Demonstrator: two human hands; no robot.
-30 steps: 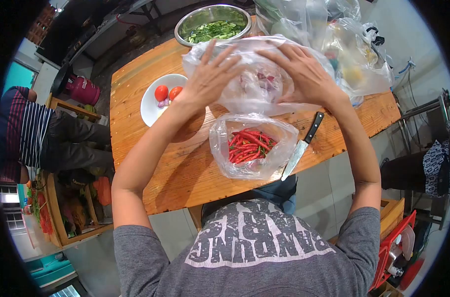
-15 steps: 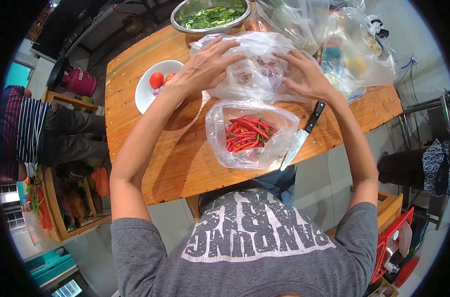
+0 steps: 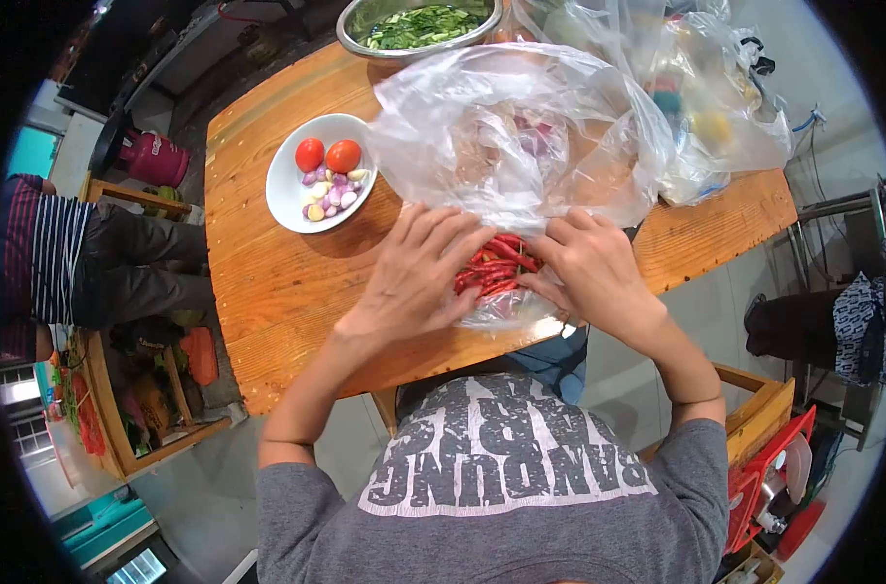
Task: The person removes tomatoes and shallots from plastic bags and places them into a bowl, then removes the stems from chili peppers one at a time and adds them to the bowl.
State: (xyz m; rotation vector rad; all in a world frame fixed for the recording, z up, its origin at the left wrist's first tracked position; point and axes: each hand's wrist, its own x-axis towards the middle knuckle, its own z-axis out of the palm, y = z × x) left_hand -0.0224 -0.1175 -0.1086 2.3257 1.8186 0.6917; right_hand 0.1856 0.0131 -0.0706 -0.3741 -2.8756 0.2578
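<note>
Red chilies (image 3: 499,265) lie in a small clear plastic bag (image 3: 506,313) near the table's front edge. My left hand (image 3: 425,265) is on the bag's left side, its fingers curled over the rim and its thumb low beside the chilies. On the opposite side, my right hand (image 3: 584,265) grips the rim with bent fingers. Just beyond them, a larger clear plastic bag (image 3: 579,88) is spread wide, with purplish pieces (image 3: 540,136) showing dimly inside. The knife is mostly hidden by my right hand and the bag.
At left, a white bowl (image 3: 279,200) holds two tomatoes (image 3: 343,156), shallots and garlic cloves. A metal bowl (image 3: 350,41) of cut greens stands at the back. More filled plastic bags (image 3: 725,107) crowd the back right of the wooden table (image 3: 258,292). Another person (image 3: 122,258) stands at left.
Both hands have come back toward me from the larger bag onto the chili bag. The larger bag now lies spread wider. The knife has become mostly covered.
</note>
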